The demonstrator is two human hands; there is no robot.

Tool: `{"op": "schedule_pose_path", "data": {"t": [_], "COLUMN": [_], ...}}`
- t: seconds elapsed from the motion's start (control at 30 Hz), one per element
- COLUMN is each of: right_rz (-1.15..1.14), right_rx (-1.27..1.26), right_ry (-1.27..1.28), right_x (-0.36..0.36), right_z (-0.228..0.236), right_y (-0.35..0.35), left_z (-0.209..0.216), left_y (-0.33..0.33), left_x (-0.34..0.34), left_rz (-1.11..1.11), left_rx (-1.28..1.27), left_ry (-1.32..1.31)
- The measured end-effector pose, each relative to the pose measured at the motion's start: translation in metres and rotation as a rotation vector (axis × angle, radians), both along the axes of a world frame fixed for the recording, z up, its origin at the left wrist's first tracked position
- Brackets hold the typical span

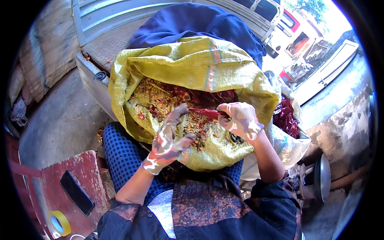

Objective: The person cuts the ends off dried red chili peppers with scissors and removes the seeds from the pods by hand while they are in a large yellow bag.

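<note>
My right hand (241, 120), in a camouflage-patterned glove, grips a long dried red chili pepper (204, 113) between thumb and fingers. The chili points left, and its far end meets the fingertips of my left hand (167, 140), also gloved. That hand has its thumb spread well away from the fingers. Both hands are over the mouth of a yellow woven sack (172, 56) lying open across my lap. Inside are loose yellow seeds (154, 98), chili scraps and darker red chilies (204, 97). Dark looped handles (236, 138), like those of scissors, show just under my right hand.
A white sack (286, 146) with red dried chilies (286, 116) stands at the right. Blue cloth (196, 20) lies behind the yellow sack, by a metal vehicle bed (116, 30). A worn red stool (74, 168) at lower left bears a phone (77, 193) and yellow tape roll (60, 223).
</note>
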State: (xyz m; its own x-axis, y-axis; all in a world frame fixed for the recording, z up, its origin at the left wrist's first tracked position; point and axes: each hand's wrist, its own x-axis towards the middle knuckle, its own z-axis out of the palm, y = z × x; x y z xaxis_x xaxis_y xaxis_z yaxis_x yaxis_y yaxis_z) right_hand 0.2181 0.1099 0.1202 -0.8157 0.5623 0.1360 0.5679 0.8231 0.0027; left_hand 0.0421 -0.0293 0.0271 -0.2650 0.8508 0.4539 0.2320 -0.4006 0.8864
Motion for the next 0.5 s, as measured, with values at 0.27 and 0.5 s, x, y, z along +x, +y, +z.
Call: {"op": "schedule_pose_path", "data": {"t": [0.27,0.5], "right_rz": [0.075,0.114], "right_rx": [-1.190,-0.893], "right_ry": [0.509,0.799], "right_x": [-0.020,-0.021], "right_z": [-0.022,-0.034], "right_y": [-0.038,-0.056], "left_z": [-0.004,-0.027], "left_y": [0.003,0.002], "left_x": [0.032,0.019], "left_rz": [0.213,-0.119], "left_rx": [0.235,-0.073], "left_ry": [0.537,-0.287]}}
